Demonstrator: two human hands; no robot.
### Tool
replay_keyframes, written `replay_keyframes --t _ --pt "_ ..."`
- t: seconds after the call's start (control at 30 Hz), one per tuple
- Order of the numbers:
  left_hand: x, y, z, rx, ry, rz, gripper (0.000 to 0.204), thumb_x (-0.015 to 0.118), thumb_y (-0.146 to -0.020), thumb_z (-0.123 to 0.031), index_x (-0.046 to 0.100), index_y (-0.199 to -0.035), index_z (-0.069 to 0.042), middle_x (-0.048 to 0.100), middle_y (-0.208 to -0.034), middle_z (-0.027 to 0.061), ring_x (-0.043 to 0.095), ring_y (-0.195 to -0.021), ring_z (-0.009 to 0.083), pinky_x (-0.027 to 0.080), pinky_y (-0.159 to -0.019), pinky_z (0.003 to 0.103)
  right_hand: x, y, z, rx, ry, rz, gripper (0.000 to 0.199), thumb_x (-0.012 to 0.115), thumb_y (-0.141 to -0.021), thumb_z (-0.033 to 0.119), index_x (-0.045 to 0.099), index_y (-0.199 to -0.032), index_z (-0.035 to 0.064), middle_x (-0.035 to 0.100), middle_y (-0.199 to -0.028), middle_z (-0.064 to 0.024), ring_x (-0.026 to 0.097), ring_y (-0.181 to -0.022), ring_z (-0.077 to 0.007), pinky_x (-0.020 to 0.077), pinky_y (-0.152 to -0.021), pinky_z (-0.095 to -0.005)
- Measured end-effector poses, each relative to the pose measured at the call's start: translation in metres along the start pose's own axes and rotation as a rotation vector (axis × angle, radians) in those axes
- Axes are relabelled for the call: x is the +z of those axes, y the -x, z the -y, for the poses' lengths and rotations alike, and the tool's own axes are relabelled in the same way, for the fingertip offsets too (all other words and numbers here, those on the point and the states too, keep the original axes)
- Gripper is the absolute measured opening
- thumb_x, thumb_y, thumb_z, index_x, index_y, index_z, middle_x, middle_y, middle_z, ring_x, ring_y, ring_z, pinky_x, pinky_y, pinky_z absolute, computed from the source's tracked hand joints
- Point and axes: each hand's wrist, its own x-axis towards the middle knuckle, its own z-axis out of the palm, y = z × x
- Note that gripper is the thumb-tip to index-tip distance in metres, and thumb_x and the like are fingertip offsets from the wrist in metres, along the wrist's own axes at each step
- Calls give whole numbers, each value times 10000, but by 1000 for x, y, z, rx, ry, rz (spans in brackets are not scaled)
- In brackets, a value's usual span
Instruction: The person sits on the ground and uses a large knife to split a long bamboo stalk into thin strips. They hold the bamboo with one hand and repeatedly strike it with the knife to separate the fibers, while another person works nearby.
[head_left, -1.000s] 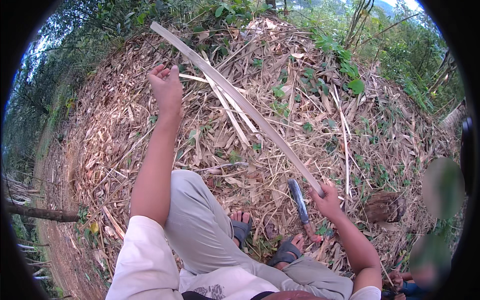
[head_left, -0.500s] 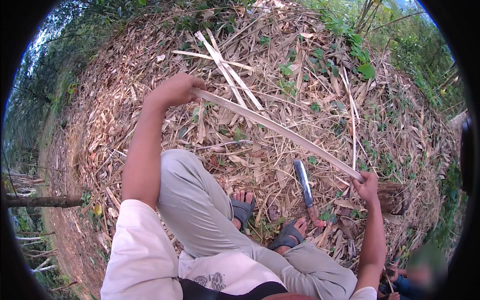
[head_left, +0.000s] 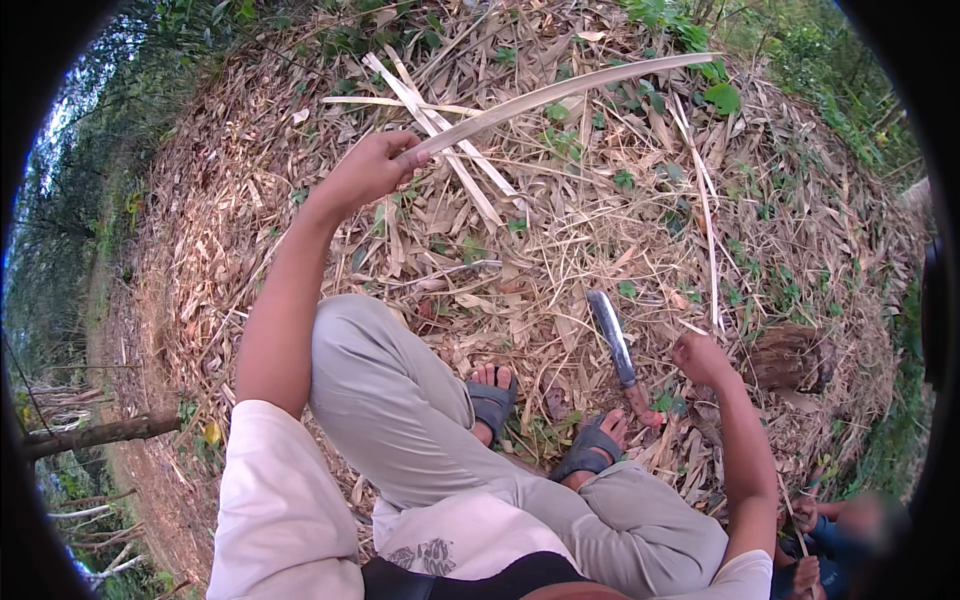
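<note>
My left hand [head_left: 378, 170] is closed round one end of a long, flat, pale bamboo strip [head_left: 545, 97]. From that grip the strip rises to the far right in a slight bend, its other end free above the ground. My right hand [head_left: 705, 360] is apart from the strip, low on the right, with its fingers loosely bent and nothing visible in them. Between that hand and my feet lies a machete [head_left: 612, 340] with a dark blade and a brown handle [head_left: 637, 402]. A small pale sliver [head_left: 692, 327] shows just beyond my right fingertips.
Several pale strips [head_left: 440, 125] lie crossed on the dry leaves beyond my left hand. Another thin strip [head_left: 711, 235] lies on the right. A short log [head_left: 785, 358] sits beside my right hand. Another person's hands [head_left: 805, 515] show at lower right. A branch [head_left: 100, 435] juts in at left.
My right hand has let go of the bamboo strip. The strip's free end has swung up and away to the far right, while my left hand still holds the other end.
</note>
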Motion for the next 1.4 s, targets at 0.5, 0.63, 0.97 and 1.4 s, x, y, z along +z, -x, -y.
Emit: replay_keyframes --t 0.5,0.63,0.97,1.4 --pt "35 56 -120 69 1168 19 215 411 -1090 -240 498 -1186 -68 503 -762 7 387 -527 34 340 -485 179 129 16 23 73 74 262 555 639 -867 509 616 -1134 23 689 -1067 -226 686 -985 -389 551 -848 -471" --pt "61 73 -139 80 1222 92 222 415 -1091 -259 493 -1181 -71 463 -723 -18 377 -490 26 328 -434 187 129 12 31 55 36 147 575 725 -810 474 607 -1151 27 656 -1058 -232 668 -1000 -394 548 -848 -475" --pt "156 114 -118 -221 1370 212 196 472 -1067 -278 506 -1117 -92 515 -715 6 384 -429 46 302 -388 192 107 -2 40 79 -21 233 864 735 -736 392 301 -1362 -17 683 -939 -289 665 -907 -475 540 -823 -497" --pt "183 105 -108 -289 1350 140 173 447 -1074 -259 474 -1057 -89 592 -775 32 426 -457 52 301 -382 198 45 10 50 146 -663 59 346 649 -844 201 512 -1105 20 650 -855 -153 638 -857 -310 490 -788 -413"
